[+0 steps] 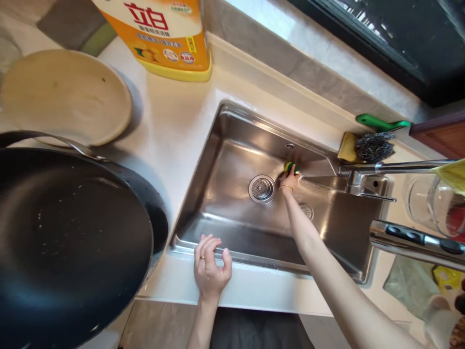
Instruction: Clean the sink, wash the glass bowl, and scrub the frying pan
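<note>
My right hand (288, 180) reaches deep into the steel sink (218, 160) and is closed on a green and yellow sponge (291, 167), pressed against the sink's far wall just right of the round drain strainer (262, 188). My left hand (209, 268) rests on the sink's near rim, fingers curled over the edge and holding nothing. A ring shows on one finger of the left hand and a thin bracelet on the right wrist.
A black wok (69, 242) sits on the counter at left, a pale round plate (65, 94) behind it. An orange detergent bottle (163, 34) stands at the back. Steel wool (374, 147), a green-handled tool (381, 122) and the faucet (392, 168) lie right of the sink.
</note>
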`<state>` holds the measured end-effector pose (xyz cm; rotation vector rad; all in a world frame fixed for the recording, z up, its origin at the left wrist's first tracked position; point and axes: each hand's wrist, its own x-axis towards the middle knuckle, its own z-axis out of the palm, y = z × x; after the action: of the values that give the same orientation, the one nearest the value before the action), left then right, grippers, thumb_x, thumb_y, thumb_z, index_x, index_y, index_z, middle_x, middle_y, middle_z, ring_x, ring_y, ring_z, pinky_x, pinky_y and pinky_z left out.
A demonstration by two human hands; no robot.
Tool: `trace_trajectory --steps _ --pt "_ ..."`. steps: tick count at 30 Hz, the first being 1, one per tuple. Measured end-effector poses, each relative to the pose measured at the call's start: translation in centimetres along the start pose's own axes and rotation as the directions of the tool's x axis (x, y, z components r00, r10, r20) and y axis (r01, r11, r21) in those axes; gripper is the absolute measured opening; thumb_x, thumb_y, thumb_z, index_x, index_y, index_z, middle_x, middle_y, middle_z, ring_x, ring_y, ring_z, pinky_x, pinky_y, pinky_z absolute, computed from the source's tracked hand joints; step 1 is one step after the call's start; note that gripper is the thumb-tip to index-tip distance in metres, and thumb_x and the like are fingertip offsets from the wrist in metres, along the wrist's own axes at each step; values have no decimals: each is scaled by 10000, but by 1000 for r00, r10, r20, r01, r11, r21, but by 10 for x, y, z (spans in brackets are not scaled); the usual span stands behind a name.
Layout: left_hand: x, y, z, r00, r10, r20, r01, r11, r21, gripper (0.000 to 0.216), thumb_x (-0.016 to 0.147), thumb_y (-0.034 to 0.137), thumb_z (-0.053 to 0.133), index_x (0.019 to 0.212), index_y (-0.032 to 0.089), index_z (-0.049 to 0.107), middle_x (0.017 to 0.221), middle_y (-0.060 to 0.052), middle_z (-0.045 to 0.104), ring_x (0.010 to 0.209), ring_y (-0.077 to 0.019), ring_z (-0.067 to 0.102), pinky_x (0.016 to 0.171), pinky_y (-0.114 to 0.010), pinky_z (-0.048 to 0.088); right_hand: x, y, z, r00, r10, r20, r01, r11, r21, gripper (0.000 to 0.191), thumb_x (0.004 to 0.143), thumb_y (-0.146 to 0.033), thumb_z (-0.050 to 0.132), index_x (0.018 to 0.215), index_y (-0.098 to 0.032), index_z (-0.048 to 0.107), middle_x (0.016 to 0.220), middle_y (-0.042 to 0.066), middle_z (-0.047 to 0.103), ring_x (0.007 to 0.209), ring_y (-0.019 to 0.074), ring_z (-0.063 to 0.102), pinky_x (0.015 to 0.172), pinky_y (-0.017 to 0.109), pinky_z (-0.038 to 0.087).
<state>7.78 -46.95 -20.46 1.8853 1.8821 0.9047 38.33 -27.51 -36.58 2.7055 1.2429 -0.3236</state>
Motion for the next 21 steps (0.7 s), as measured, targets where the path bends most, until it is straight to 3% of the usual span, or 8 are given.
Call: trace_trajectory --steps 3,5,7,9,11,13,16,21 --pt "1 1 0 1000 3 7 -3 1000 -8 321 720 73 591 1027 129 514 902 -98 610 1026 -263 569 967 -507 469 -22 -52 14 998 -61 -2 61 998 9 559 967 -316 261 1498 -148 208 1108 205 497 868 244 570 718 331 416" --pt "1 1 -1 1000 11 11 -11 1000 -8 319 722 68 589 1027 122 515 904 -103 611 1031 -263 566 963 -502 473 -37 -95 18 937 -348 37 349 937 -23 520 967 -284 293 1483 -228 261 1120 169 511 897 227 553 721 311 417" --pt "2 2 -1 1000 16 12 -16 1000 -5 311 727 66 585 1025 121 516 906 -106 612 1030 -262 567 959 -495 476 -45 -139 12 712 -693 113 701 709 -74 485 968 -229 312 1443 -323 334 1147 133 521 957 219 523 754 304 416" --pt "3 2 -1 1000 15 12 -15 1000 -7 303 732 66 579 1024 122 517 906 -107 613 1026 -261 568 954 -492 479 -43 -178 -4 489 -863 127 872 479 -107 473 977 -203 296 1405 -390 377 1210 110 508 1036 218 482 821 320 402" --pt "3 2 -2 1000 10 11 -10 1000 -15 297 736 66 574 1023 123 518 905 -108 613 1025 -261 568 950 -492 480 -33 -205 -24 395 -918 39 910 385 -151 475 989 -204 258 1409 -401 362 1278 105 474 1078 218 454 869 346 375" --pt "3 2 -2 1000 9 8 -8 1000 -21 296 736 66 573 1021 121 519 906 -111 613 1024 -262 568 949 -494 479 -19 -209 -40 355 -932 -70 910 362 -204 488 993 -199 233 1439 -380 309 1301 112 460 1061 214 458 869 356 360" --pt "2 1 -2 1000 13 9 -13 1000 -23 303 734 66 576 1026 123 519 911 -110 614 1027 -262 569 951 -494 478 -1 -163 -50 407 -903 -137 864 429 -265 495 991 -188 229 1449 -360 302 1243 122 499 991 204 481 826 343 362" --pt "0 0 -2 1000 6 11 -6 999 -32 301 733 62 577 1022 122 520 903 -108 619 1028 -262 569 953 -495 477 20 -25 -57 707 -703 -80 647 687 -331 458 965 -178 291 1340 -322 510 1019 131 566 880 212 509 725 306 378"
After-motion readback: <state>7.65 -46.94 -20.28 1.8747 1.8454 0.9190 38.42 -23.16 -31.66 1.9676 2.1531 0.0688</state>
